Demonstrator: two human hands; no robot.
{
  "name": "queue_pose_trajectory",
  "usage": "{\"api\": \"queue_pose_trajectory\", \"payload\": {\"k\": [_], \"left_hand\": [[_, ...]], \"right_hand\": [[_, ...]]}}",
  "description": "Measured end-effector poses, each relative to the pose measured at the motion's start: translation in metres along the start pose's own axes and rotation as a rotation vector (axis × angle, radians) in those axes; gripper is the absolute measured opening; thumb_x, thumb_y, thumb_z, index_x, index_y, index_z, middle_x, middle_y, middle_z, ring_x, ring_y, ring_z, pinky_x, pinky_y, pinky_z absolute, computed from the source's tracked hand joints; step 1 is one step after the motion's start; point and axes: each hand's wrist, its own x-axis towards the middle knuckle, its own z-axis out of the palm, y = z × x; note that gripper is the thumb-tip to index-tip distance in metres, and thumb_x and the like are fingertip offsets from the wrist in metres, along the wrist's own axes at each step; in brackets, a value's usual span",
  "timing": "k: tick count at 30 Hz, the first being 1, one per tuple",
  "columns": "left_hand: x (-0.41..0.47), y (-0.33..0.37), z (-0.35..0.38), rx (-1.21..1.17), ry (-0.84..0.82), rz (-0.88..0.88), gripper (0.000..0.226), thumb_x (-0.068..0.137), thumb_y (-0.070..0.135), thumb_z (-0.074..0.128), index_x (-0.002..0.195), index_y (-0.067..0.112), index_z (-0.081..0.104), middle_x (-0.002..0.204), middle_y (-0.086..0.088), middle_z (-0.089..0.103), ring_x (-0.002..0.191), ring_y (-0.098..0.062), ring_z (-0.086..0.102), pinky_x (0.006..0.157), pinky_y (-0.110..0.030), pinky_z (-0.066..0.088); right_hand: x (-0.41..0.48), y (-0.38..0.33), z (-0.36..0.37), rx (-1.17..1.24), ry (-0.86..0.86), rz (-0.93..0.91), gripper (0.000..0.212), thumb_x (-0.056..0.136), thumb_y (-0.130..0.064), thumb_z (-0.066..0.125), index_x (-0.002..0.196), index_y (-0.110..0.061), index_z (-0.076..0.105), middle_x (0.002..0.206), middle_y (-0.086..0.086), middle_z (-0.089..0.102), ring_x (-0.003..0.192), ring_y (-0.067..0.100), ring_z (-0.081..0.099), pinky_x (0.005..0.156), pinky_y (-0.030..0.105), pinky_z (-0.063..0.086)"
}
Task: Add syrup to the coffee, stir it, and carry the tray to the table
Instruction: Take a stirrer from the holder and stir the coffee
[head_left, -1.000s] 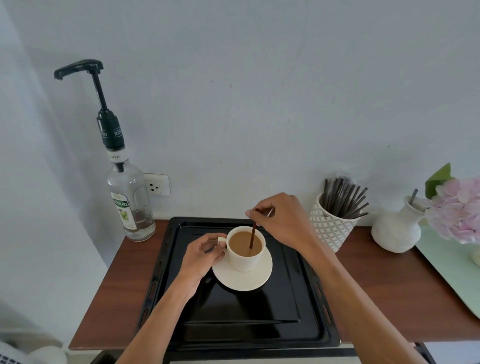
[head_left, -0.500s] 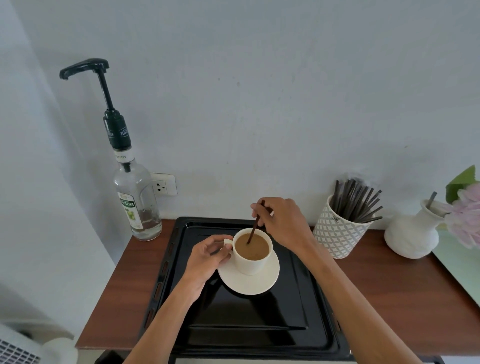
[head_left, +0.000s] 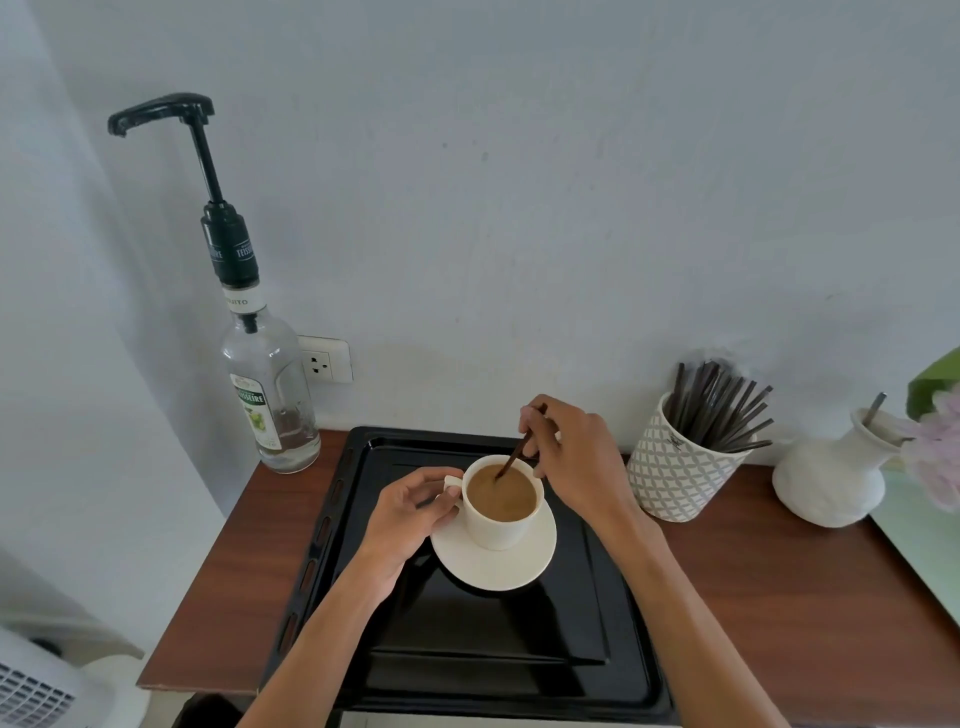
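Note:
A white cup (head_left: 500, 530) of light brown coffee stands on a white saucer (head_left: 493, 569) in the back half of a black tray (head_left: 467, 675). My left hand (head_left: 410, 512) grips the cup's handle from the left. My right hand (head_left: 576, 457), just behind and right of the cup, pinches a thin dark stir stick (head_left: 514, 457) whose lower end is dipped in the coffee. A clear syrup bottle (head_left: 267, 395) with a tall black pump stands at the back left corner of the wooden counter, nearly empty.
A patterned white holder (head_left: 675, 467) full of dark stir sticks stands right of the tray. A white vase (head_left: 831, 475) with pink flowers is farther right, by a pale green surface. A wall socket (head_left: 324, 359) sits behind the bottle. The wall is close behind.
The stick's dipped end has shifted within the cup, from the middle toward the far side, as my right hand moved it. My left hand stays on the handle. The camera has shifted slightly.

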Motion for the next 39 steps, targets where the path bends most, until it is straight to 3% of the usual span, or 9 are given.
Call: {"api": "queue_pose_trajectory", "payload": {"k": [4, 8, 12, 17, 20, 24, 31, 36, 39], "left_hand": [[-0.001, 0.000, -0.001, -0.013, -0.022, 0.002, 0.015, 0.092, 0.014, 0.074, 0.104, 0.021, 0.079, 0.109, -0.005, 0.081, 0.112, -0.022, 0.073, 0.106, -0.046, 0.053], [-0.002, -0.001, 0.000, -0.027, -0.021, 0.006, 0.015, 0.090, 0.017, 0.076, 0.103, 0.023, 0.080, 0.109, -0.004, 0.081, 0.113, -0.022, 0.072, 0.106, -0.046, 0.053], [-0.002, -0.001, -0.002, -0.021, -0.024, -0.002, 0.015, 0.092, 0.014, 0.074, 0.103, 0.023, 0.080, 0.109, -0.005, 0.081, 0.113, -0.023, 0.072, 0.106, -0.046, 0.053], [-0.002, -0.001, -0.001, -0.039, -0.031, -0.005, 0.016, 0.092, 0.012, 0.073, 0.105, 0.020, 0.079, 0.110, -0.006, 0.081, 0.113, -0.022, 0.072, 0.105, -0.044, 0.054], [-0.003, -0.001, -0.001, -0.053, -0.030, -0.006, 0.017, 0.092, 0.011, 0.073, 0.107, 0.016, 0.078, 0.110, -0.008, 0.081, 0.112, -0.023, 0.073, 0.104, -0.042, 0.054], [-0.003, 0.001, -0.001, -0.053, -0.034, -0.005, 0.016, 0.093, 0.009, 0.072, 0.108, 0.014, 0.077, 0.108, -0.008, 0.081, 0.110, -0.024, 0.074, 0.101, -0.038, 0.056], [0.000, 0.000, -0.003, -0.075, -0.050, -0.012, 0.017, 0.092, 0.010, 0.072, 0.108, 0.012, 0.077, 0.110, -0.010, 0.080, 0.113, -0.025, 0.072, 0.099, -0.036, 0.056], [0.001, -0.002, -0.005, -0.075, -0.075, -0.005, 0.017, 0.092, 0.010, 0.072, 0.109, 0.012, 0.077, 0.111, -0.010, 0.080, 0.113, -0.024, 0.072, 0.097, -0.032, 0.058], [0.002, -0.003, -0.006, -0.075, -0.080, -0.005, 0.016, 0.092, 0.010, 0.072, 0.107, 0.012, 0.077, 0.111, -0.010, 0.080, 0.114, -0.026, 0.072, 0.095, -0.032, 0.059]], "right_hand": [[-0.004, 0.015, -0.014, -0.082, 0.042, 0.021, 0.035, 0.108, -0.033, 0.044, 0.080, -0.016, 0.058, 0.062, 0.007, 0.067, 0.054, 0.026, 0.066, 0.057, 0.045, 0.055], [-0.014, 0.024, -0.009, 0.152, -0.047, 0.147, 0.037, 0.108, -0.030, 0.043, 0.079, -0.016, 0.060, 0.060, 0.009, 0.069, 0.045, 0.014, 0.063, 0.045, 0.025, 0.048], [-0.016, 0.017, 0.007, 0.320, -0.023, 0.177, 0.034, 0.109, -0.024, 0.045, 0.085, -0.012, 0.065, 0.064, 0.010, 0.072, 0.049, 0.020, 0.067, 0.049, 0.032, 0.058], [-0.017, 0.023, 0.002, 0.037, 0.062, 0.063, 0.038, 0.109, -0.027, 0.044, 0.077, -0.013, 0.060, 0.060, 0.008, 0.066, 0.044, 0.021, 0.064, 0.053, 0.042, 0.057], [-0.021, 0.026, 0.004, 0.161, -0.002, 0.115, 0.038, 0.108, -0.031, 0.043, 0.077, -0.014, 0.058, 0.061, 0.009, 0.068, 0.042, 0.017, 0.063, 0.044, 0.033, 0.051], [-0.018, 0.015, 0.014, 0.301, -0.010, 0.107, 0.032, 0.108, -0.028, 0.047, 0.082, -0.016, 0.062, 0.066, 0.003, 0.073, 0.046, 0.021, 0.067, 0.045, 0.025, 0.052], [-0.020, 0.023, -0.004, -0.034, 0.089, 0.064, 0.038, 0.108, -0.029, 0.043, 0.078, -0.011, 0.057, 0.061, 0.004, 0.065, 0.050, 0.025, 0.064, 0.059, 0.050, 0.055], [-0.028, 0.018, 0.008, 0.212, 0.010, 0.149, 0.037, 0.108, -0.028, 0.043, 0.078, -0.012, 0.059, 0.062, 0.007, 0.070, 0.046, 0.023, 0.064, 0.043, 0.033, 0.051], [-0.023, 0.012, 0.014, 0.256, 0.036, 0.160, 0.032, 0.108, -0.022, 0.044, 0.082, -0.012, 0.060, 0.066, 0.007, 0.070, 0.052, 0.030, 0.067, 0.050, 0.041, 0.056]]}}
